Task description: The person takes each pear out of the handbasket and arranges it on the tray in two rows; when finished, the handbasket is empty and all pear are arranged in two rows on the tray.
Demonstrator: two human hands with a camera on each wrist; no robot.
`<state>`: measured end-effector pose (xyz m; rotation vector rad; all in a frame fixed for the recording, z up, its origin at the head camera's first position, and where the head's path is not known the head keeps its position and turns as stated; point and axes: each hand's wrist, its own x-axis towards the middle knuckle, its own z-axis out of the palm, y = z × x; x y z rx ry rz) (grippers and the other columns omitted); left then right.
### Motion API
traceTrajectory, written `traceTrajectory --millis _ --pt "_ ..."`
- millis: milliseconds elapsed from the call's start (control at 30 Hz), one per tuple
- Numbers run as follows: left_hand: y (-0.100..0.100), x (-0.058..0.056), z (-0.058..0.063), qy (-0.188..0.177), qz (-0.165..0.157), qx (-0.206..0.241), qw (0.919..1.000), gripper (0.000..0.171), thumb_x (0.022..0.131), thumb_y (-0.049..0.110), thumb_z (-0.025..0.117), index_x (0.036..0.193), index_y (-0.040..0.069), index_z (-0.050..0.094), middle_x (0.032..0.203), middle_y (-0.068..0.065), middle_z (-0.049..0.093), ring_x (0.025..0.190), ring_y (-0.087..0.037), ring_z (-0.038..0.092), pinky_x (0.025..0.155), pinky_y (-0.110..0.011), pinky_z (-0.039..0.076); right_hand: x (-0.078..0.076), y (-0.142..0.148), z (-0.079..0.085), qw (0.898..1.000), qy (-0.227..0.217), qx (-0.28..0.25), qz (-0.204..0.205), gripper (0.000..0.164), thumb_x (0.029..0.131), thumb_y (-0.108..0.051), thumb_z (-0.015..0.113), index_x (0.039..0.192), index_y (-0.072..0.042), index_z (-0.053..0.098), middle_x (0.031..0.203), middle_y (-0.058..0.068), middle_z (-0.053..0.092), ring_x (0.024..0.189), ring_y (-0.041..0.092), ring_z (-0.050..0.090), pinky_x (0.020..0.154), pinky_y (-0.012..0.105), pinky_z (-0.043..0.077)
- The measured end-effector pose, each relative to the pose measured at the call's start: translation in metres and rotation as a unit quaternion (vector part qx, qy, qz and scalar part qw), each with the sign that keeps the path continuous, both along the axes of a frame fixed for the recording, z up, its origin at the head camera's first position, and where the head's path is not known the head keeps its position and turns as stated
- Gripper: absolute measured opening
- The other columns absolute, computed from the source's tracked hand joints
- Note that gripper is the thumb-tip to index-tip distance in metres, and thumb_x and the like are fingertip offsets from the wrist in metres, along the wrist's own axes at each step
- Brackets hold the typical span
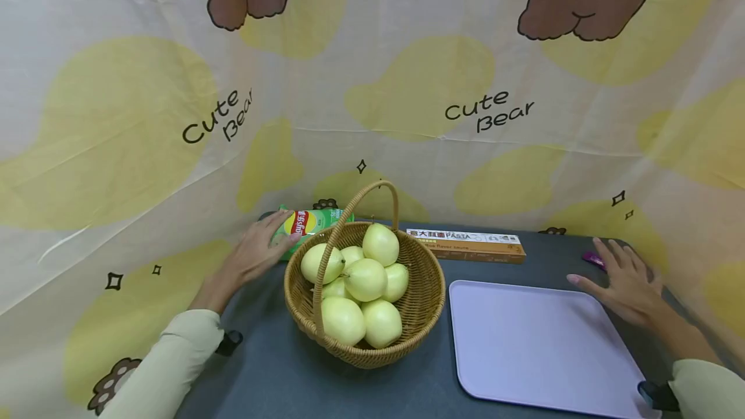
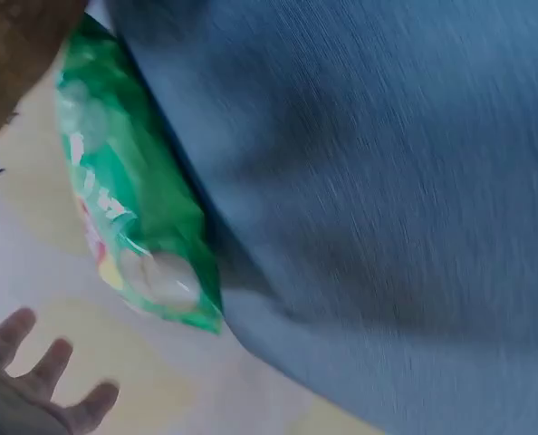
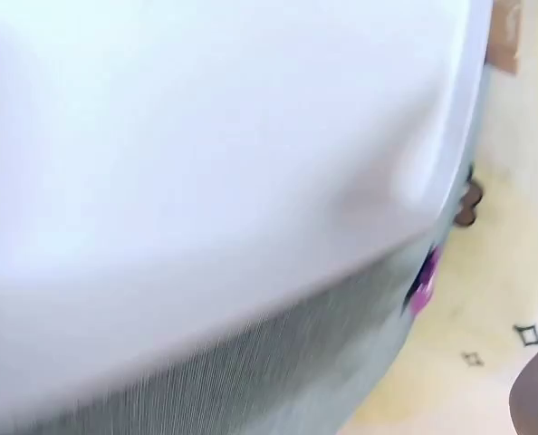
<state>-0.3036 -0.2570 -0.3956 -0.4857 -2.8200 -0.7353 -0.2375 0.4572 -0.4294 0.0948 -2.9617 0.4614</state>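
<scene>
My left hand [image 1: 253, 254] is at the left end of a green chip bag [image 1: 323, 217], its fingers extended and overlapping the bag in the head view. In the left wrist view, spread fingertips [image 2: 47, 362] show at the lower left, apart from the bag [image 2: 142, 199]. Over the far right corner of a pale lilac tray [image 1: 535, 341] is my right hand [image 1: 631, 286], fingers spread and holding nothing. Close by its fingertips lies a small purple packet [image 1: 593, 260]. Between the hands stands a wicker basket [image 1: 429, 277] of several pale green pears [image 1: 365, 280].
A long pasta box [image 1: 474, 249] lies behind the basket and tray, near the back edge of the dark table [image 1: 262, 374]. A printed cloth [image 1: 407, 83] hangs right behind the table and along its sides. The basket's tall handle [image 1: 321, 277] arches over the pears.
</scene>
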Motion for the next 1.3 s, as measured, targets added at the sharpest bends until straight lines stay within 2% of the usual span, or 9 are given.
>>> traceTrajectory --millis 100,267,367,500,600,700,800,1000,1300 --pt "0.006 0.009 -0.001 -0.012 -0.007 0.079 0.9968 0.069 0.109 0.054 0.051 0.166 0.018 0.038 0.167 -0.022 0.037 0.151 -0.050 0.037 0.115 -0.076 0.031 0.000 -0.014 0.000 1.000 0.014 -0.011 0.003 0.109 0.098 -0.062 0.061 0.170 -0.007 0.001 0.166 0.041 0.011 0.143 0.072 0.012 0.101 0.094 0.005" --pt "0.013 0.024 -0.007 -0.030 -0.007 0.189 0.9815 0.060 0.110 0.051 0.053 0.161 0.019 0.048 0.160 -0.018 0.050 0.143 -0.043 0.051 0.110 -0.068 0.043 0.000 -0.042 0.006 0.999 0.011 -0.040 0.016 0.114 0.093 -0.058 0.073 0.169 -0.001 0.008 0.161 0.046 0.021 0.139 0.073 0.022 0.098 0.093 0.016" --pt "0.016 0.032 -0.012 -0.046 -0.031 0.254 0.9656 0.056 0.112 0.043 0.051 0.160 0.015 0.048 0.159 -0.018 0.052 0.141 -0.042 0.053 0.108 -0.061 0.049 0.000 -0.060 0.010 0.996 0.006 -0.077 0.036 0.115 0.091 -0.052 0.079 0.169 -0.001 0.012 0.163 0.044 0.021 0.142 0.071 0.022 0.099 0.093 0.019" --pt "0.020 0.039 -0.019 -0.069 -0.060 0.327 0.9404 0.054 0.114 0.034 0.050 0.159 0.006 0.048 0.161 -0.018 0.050 0.141 -0.040 0.053 0.097 -0.041 0.060 0.002 -0.081 0.015 0.990 0.010 -0.125 0.063 0.112 0.090 -0.046 0.083 0.169 -0.003 0.016 0.167 0.038 0.022 0.146 0.067 0.021 0.101 0.091 0.022" --pt "0.022 0.045 -0.025 -0.079 -0.057 0.359 0.9282 0.052 0.113 0.032 0.051 0.157 0.003 0.051 0.159 -0.017 0.051 0.140 -0.026 0.055 0.093 -0.032 0.060 0.004 -0.095 0.019 0.987 0.012 -0.142 0.071 0.109 0.090 -0.045 0.083 0.169 -0.005 0.021 0.167 0.036 0.025 0.147 0.066 0.022 0.101 0.091 0.023" --pt "0.024 0.051 -0.030 -0.094 -0.058 0.388 0.9151 0.052 0.114 0.031 0.051 0.156 0.002 0.051 0.160 -0.018 0.050 0.134 -0.008 0.056 0.094 -0.031 0.059 0.005 -0.109 0.023 0.986 0.008 -0.148 0.073 0.106 0.090 -0.046 0.083 0.168 -0.006 0.024 0.167 0.034 0.026 0.148 0.066 0.021 0.101 0.091 0.024" --pt "0.026 0.055 -0.035 -0.110 -0.064 0.416 0.9004 0.052 0.113 0.028 0.051 0.157 0.001 0.049 0.162 -0.019 0.046 0.126 0.001 0.060 0.094 -0.032 0.059 0.007 -0.124 0.028 0.986 0.008 -0.151 0.074 0.104 0.089 -0.048 0.084 0.168 -0.008 0.028 0.166 0.032 0.030 0.148 0.064 0.024 0.101 0.090 0.026" --pt "0.031 0.059 -0.043 -0.118 -0.075 0.462 0.8756 0.054 0.113 0.022 0.051 0.160 -0.001 0.042 0.162 -0.025 0.043 0.119 -0.005 0.067 0.087 -0.035 0.063 0.010 -0.153 0.035 0.981 0.022 -0.169 0.090 0.097 0.089 -0.047 0.085 0.165 -0.011 0.036 0.160 0.027 0.043 0.145 0.056 0.037 0.104 0.086 0.031" --pt "0.036 0.062 -0.047 -0.098 -0.065 0.492 0.8627 0.051 0.113 0.020 0.051 0.159 -0.001 0.045 0.161 -0.027 0.044 0.122 -0.006 0.066 0.090 -0.034 0.061 0.013 -0.182 0.037 0.967 0.035 -0.219 0.123 0.085 0.091 -0.040 0.085 0.162 -0.017 0.045 0.156 0.019 0.052 0.137 0.050 0.053 0.102 0.081 0.041"
